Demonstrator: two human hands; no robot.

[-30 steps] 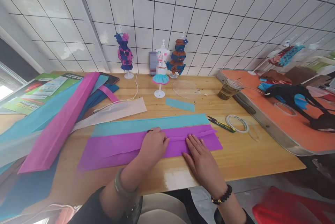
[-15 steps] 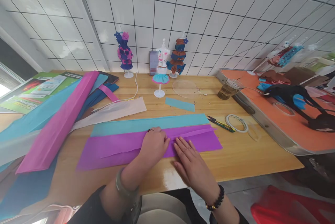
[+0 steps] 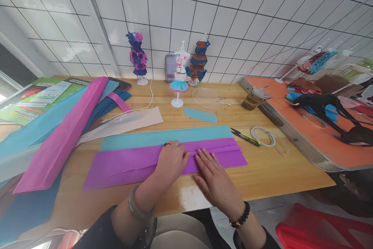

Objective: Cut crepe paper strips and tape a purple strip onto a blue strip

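Nearest, left hand (image 3: 171, 161) and right hand (image 3: 214, 175), side by side, press flat with nothing gripped on the purple sheet (image 3: 125, 163) lying on the surface (image 3: 276, 171); sheet looks thin, limp, tear-prone, best pinched along its creased far edge; teal strip (image 3: 163, 139) just beyond it, scissors (image 3: 246, 137) past its right end.

1. Right of your grip, scissors (image 3: 245, 137) lie just beside a tape roll (image 3: 263, 136).
2. Beyond your grip, three dressed mannequins (image 3: 178, 76) stand by the tiled wall (image 3: 233, 16).
3. Far left, a folded magenta sheet (image 3: 64, 136) rests across blue sheets (image 3: 29, 136).
4. Further right, you have a lidded cup (image 3: 255, 99).
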